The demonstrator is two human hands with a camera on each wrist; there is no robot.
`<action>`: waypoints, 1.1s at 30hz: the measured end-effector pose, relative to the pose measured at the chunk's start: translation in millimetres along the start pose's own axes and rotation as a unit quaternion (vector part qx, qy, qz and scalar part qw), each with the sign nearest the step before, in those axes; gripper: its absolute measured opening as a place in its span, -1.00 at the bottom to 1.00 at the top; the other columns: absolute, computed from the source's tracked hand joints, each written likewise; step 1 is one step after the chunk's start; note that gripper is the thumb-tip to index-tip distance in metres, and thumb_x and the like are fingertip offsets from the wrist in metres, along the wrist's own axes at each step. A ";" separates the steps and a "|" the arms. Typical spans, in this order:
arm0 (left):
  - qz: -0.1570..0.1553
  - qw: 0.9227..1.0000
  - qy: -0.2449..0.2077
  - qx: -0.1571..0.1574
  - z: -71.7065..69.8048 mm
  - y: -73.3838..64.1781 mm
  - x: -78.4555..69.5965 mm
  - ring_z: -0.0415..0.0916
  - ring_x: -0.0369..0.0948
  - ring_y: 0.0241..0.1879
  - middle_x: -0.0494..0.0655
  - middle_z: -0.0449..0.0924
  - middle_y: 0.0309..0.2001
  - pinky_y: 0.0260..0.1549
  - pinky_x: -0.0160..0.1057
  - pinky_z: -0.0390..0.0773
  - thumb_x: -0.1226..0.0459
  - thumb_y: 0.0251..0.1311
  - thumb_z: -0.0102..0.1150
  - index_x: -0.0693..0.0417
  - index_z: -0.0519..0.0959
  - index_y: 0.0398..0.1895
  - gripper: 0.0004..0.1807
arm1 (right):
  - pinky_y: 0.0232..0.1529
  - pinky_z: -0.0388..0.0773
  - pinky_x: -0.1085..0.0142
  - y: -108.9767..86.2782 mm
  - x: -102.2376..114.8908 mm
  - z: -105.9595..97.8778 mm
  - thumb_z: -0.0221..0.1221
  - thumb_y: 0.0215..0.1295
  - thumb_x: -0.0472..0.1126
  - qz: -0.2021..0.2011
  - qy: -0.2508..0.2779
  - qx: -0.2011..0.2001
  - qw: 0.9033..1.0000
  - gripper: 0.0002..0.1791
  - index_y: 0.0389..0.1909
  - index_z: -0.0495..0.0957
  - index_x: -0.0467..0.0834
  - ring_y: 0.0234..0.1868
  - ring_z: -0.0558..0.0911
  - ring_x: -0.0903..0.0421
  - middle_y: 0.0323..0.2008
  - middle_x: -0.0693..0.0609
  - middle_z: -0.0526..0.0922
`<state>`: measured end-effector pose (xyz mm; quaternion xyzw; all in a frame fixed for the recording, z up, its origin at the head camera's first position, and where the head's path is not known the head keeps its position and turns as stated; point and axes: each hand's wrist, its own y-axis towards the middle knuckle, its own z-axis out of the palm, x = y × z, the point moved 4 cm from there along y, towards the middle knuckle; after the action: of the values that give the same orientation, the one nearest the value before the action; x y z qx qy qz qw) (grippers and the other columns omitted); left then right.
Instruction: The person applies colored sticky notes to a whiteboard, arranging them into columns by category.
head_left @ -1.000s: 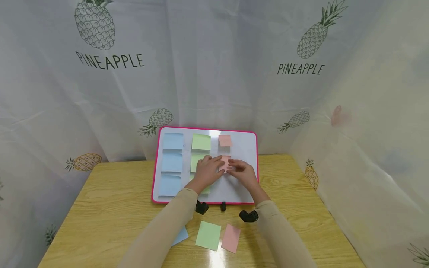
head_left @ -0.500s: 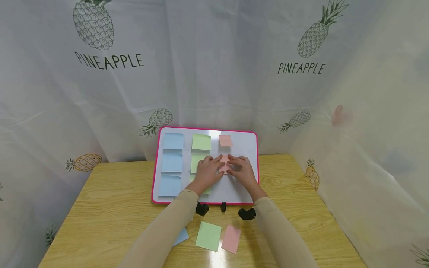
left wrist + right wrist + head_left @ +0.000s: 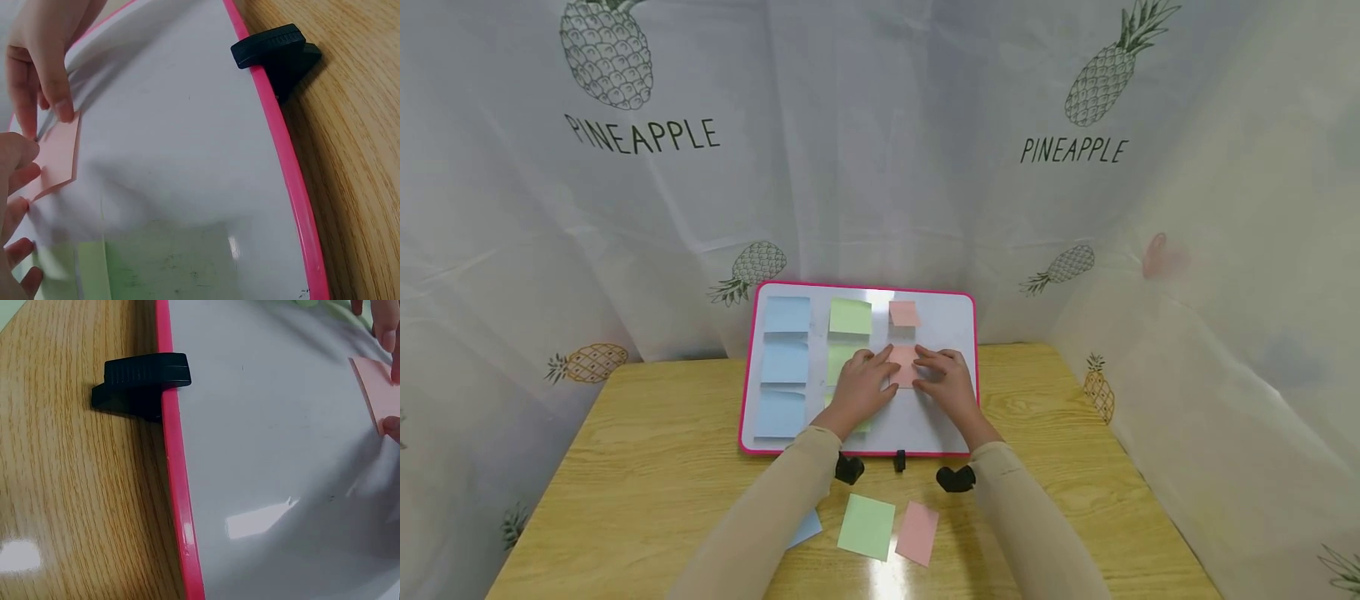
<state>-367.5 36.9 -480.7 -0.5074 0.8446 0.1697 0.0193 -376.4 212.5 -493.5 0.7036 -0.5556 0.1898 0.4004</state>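
A pink sticky note (image 3: 904,365) lies on a white, pink-edged whiteboard (image 3: 946,321), below a smaller-looking pink sticky note (image 3: 903,313). My left hand (image 3: 863,387) touches its left side with fingers spread, covering part of the green notes behind. At the opposite side, my right hand (image 3: 951,387) has its fingertips right at the note's edge, fingers extended. The left wrist view shows the note (image 3: 59,156) between both hands, its lower edge slightly lifted. In the right wrist view, the note (image 3: 377,387) shows only partly, with fingertips on it.
Blue notes (image 3: 785,360) and green notes (image 3: 850,317) form columns on the board. A black clip (image 3: 900,461) grips its lower edge. On the wooden table (image 3: 647,467) lie a green note (image 3: 867,527), a pink note (image 3: 917,533) and a partly hidden blue note (image 3: 806,529).
My right fingers have shifted from over the pink note out to its right edge, and the left fingers have slid slightly left. More of the note shows between the hands.
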 end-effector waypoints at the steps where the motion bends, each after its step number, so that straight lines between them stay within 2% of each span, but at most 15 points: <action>1: 0.000 1.000 -0.002 0.001 -1.1 -0.3 0.0 0.21 -0.02 0.26 -0.13 0.16 0.46 0.16 0.03 0.30 0.00 0.32 0.14 -0.18 0.56 0.20 -0.58 | 0.12 0.41 0.12 -0.2 0.0 -0.6 0.47 0.03 -0.26 0.003 0.000 0.001 1.000 -0.62 -0.05 0.72 -0.10 0.16 0.32 0.09 0.21 0.23 0.53; 9: 0.001 1.000 -0.023 0.004 -13.5 -5.7 -3.0 0.25 0.03 0.27 -0.08 0.23 0.42 0.18 0.03 0.34 0.03 0.31 0.17 -0.13 0.55 0.21 -0.57 | 0.09 0.44 0.08 -4.5 9.2 -9.1 0.46 0.04 -0.26 0.016 0.017 0.011 1.000 -0.58 -0.01 0.70 -0.08 0.12 0.35 0.08 0.17 0.18 0.57; 17: 0.004 0.999 -0.053 0.004 -22.9 -19.3 -8.2 0.25 0.00 0.33 -0.08 0.23 0.43 0.26 0.01 0.26 0.07 0.31 0.17 -0.10 0.56 0.20 -0.59 | 0.06 0.45 0.00 -15.2 19.9 -16.5 0.45 0.08 -0.21 0.014 0.040 0.022 0.999 -0.59 0.01 0.70 -0.06 0.09 0.39 0.06 0.08 0.14 0.59; 22: 0.015 0.998 -0.058 0.001 -24.1 -30.4 -11.1 0.26 -0.01 0.32 -0.09 0.25 0.42 0.26 0.01 0.27 0.07 0.30 0.18 -0.10 0.55 0.20 -0.58 | 0.09 0.43 -0.06 -28.5 21.0 -18.0 0.43 0.11 -0.19 0.017 0.065 0.034 0.997 -0.60 0.02 0.69 -0.06 0.10 0.41 0.07 0.07 0.15 0.59; 29: 0.035 0.996 -0.078 -0.005 -22.3 -48.9 -15.5 0.29 0.00 0.30 -0.04 0.33 0.37 0.23 0.06 0.31 0.08 0.30 0.19 -0.09 0.55 0.21 -0.58 | 0.09 0.47 0.01 -54.2 15.3 -16.0 0.44 0.08 -0.25 0.009 0.086 0.038 0.995 -0.62 -0.03 0.71 -0.04 0.10 0.44 0.11 0.05 0.18 0.61; 33: 0.041 0.994 -0.101 0.001 -18.0 -63.6 -16.4 0.30 -0.01 0.30 -0.04 0.35 0.35 0.23 0.03 0.31 0.09 0.31 0.17 -0.09 0.54 0.21 -0.59 | 0.07 0.48 0.01 -69.6 14.7 -14.6 0.44 0.07 -0.28 0.012 0.103 0.041 0.994 -0.63 -0.05 0.71 -0.05 0.09 0.46 0.12 0.03 0.18 0.62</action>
<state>-302.1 18.1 -477.3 -0.4528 0.8586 0.2194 0.0981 -304.3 218.9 -498.7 0.6891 -0.5118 0.2890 0.4239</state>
